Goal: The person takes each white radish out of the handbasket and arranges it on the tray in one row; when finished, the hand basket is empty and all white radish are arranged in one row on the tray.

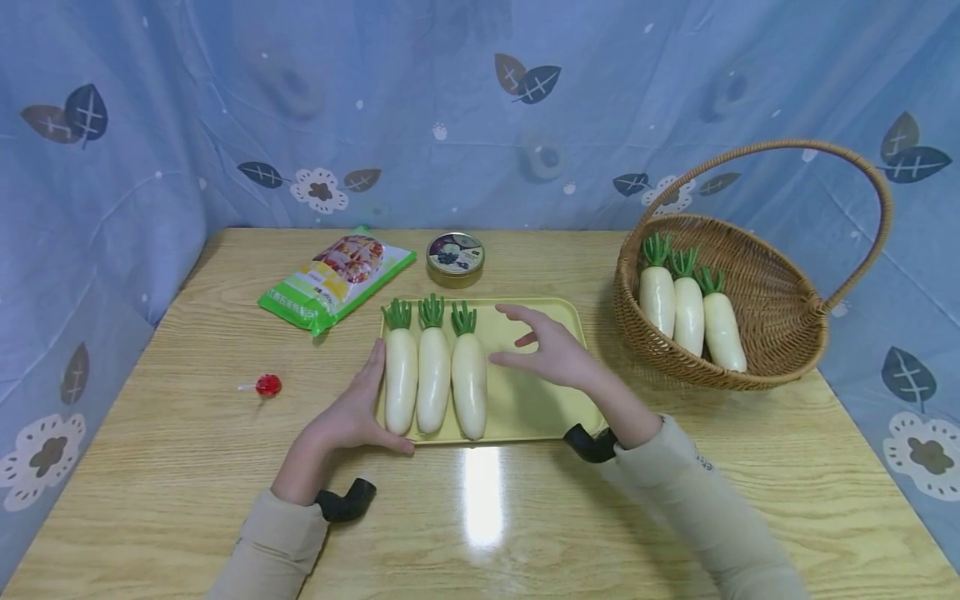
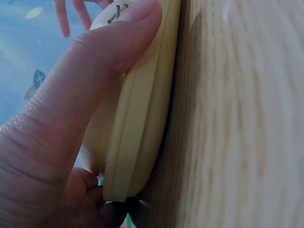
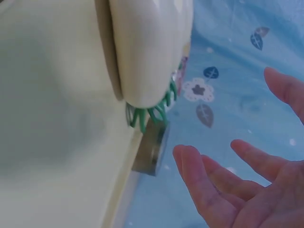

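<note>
Three white radishes [image 1: 432,379] in the left half of a yellow tray [image 1: 543,412], side by side, green tops at the far rim, rounded ends just inside the near rim. At the tray's near-left corner, the left hand [image 1: 351,417], fingers and thumb straight and spread apart: fingers along the left side, beside the leftmost radish, thumb [image 2: 95,64] along the near rim, as seen close up in the left wrist view. Over the bare right half of the tray, the right hand [image 1: 551,352], thumb and fingers apart and lightly bent, nothing between them, thumb tip near the rightmost radish. In the right wrist view, spread fingers of the same hand, clear of radish and tray. To the right, apart from the tray, a wicker basket [image 1: 783,333] with a tall arched handle; inside, along its left part, three more radishes [image 1: 688,317], tops toward the far wall. Just beyond the tray's far rim, a round tin [image 1: 456,258] with a printed lid; to its left, a green-and-white packet [image 1: 341,279], lying flat at a slant. Left of the left hand, a red lollipop [image 1: 268,384], stick pointing left. Beneath all, a wood-grain table [image 1: 187,475]; behind, blue cloth [image 1: 420,108] printed with leaves and flowers.
</note>
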Motion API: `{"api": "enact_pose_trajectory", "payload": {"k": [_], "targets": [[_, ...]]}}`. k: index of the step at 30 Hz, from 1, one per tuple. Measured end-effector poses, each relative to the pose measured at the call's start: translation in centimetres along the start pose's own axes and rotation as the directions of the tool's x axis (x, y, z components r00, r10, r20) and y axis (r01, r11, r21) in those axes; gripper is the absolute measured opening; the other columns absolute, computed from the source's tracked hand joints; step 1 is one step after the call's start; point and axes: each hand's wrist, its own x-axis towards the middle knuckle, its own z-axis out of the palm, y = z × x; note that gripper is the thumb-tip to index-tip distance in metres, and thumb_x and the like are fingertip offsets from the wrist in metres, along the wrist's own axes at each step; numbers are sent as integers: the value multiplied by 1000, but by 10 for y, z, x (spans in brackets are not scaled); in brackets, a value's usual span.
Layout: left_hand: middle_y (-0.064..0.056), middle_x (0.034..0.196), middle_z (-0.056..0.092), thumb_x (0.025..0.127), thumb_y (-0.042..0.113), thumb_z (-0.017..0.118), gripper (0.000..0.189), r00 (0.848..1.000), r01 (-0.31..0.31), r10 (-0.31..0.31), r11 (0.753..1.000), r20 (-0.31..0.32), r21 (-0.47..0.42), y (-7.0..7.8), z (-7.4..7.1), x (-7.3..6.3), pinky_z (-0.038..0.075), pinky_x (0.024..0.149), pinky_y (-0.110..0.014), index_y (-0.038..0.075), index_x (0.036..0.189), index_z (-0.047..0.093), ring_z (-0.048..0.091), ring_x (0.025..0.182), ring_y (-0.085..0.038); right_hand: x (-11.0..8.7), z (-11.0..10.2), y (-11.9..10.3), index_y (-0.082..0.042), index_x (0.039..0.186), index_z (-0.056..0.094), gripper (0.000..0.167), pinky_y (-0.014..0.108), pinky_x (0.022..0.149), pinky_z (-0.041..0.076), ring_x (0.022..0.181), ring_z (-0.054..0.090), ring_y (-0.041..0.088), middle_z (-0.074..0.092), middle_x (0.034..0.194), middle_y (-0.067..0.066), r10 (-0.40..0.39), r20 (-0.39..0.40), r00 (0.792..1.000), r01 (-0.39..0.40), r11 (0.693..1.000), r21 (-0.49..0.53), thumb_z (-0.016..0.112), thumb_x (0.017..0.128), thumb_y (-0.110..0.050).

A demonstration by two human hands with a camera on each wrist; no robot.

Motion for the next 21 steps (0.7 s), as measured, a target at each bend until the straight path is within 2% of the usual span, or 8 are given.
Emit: {"api": "enact_pose_trajectory", "payload": {"k": [7, 13, 21], "targets": [[-14, 150, -16, 46, 40, 90, 148, 1000, 0, 0, 1000, 1, 0, 0, 0, 0, 7, 109, -51, 5, 143, -17, -7, 137, -33, -12, -20, -4, -12, 142, 32, 72, 38, 78, 51, 108, 52, 36, 34, 142, 13, -11, -8, 1000, 11, 1000, 5, 68, 82, -30], [-14, 150, -16, 46, 40, 90, 148, 1000, -7, 7, 1000, -3, 3, -1, 0, 0, 6, 109, -50, 5, 143, -17, -7, 137, -32, -21, -37, -5, -15, 143, 32, 74, 36, 78, 52, 108, 53, 30, 35, 142, 11, 4, -25, 1000, -5, 999, -52, 68, 82, -34], [-18, 149, -15, 47, 41, 89, 147, 1000, -26, 26, 1000, -10, 14, -2, 1, 1, 6, 108, -53, 1, 143, -16, -6, 136, -36, -33, -60, -9, -16, 142, 33, 73, 40, 81, 50, 108, 53, 31, 36, 142, 11, 13, -46, 999, -17, 996, -93, 68, 82, -34]]}}
